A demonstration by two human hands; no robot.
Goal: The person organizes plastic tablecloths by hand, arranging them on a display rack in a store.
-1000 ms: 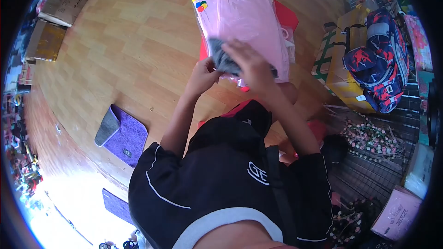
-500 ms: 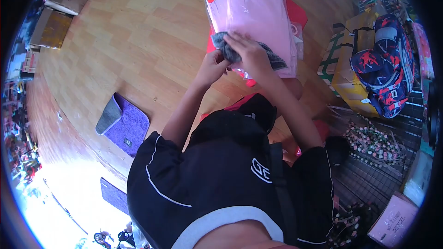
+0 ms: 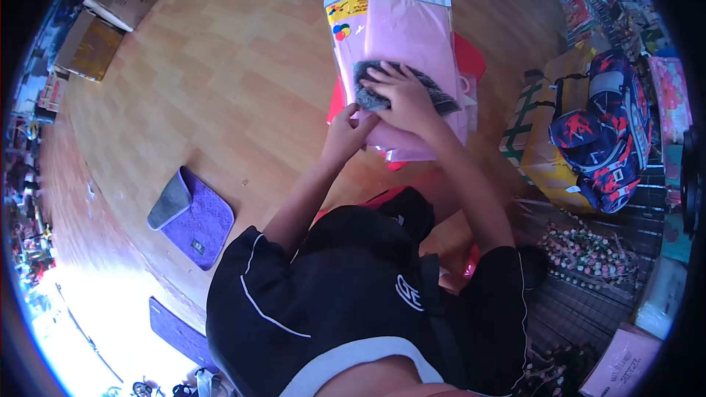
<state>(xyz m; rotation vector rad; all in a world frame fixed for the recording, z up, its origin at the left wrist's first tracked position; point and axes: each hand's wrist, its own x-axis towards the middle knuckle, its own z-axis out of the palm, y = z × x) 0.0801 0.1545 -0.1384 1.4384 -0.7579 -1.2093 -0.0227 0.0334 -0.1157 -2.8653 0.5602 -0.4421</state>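
A stack of pink plastic table covers (image 3: 412,29) in clear packaging lies in front of me, on top of something red (image 3: 468,59). Across the packs is a crumpled dark grey cloth (image 3: 371,73). My right hand (image 3: 403,101) rests flat on this cloth with its fingers spread, covering part of it. Close by, my left hand (image 3: 348,136) has thumb and fingertips pinched together at the cloth's lower left edge. The exact grip of those fingertips is partly hidden.
A purple mat (image 3: 202,220) with a folded corner lies on the wooden floor at left. To the right, a patterned backpack (image 3: 603,132) leans by a cardboard box (image 3: 548,140). Artificial flowers (image 3: 588,254) lie on a dark rack. Cartons (image 3: 92,44) stand far left.
My right hand has spread its fingers more over the cloth. My left hand stays at the cloth's edge. The whole view has shifted, showing metal legs beyond the stack.
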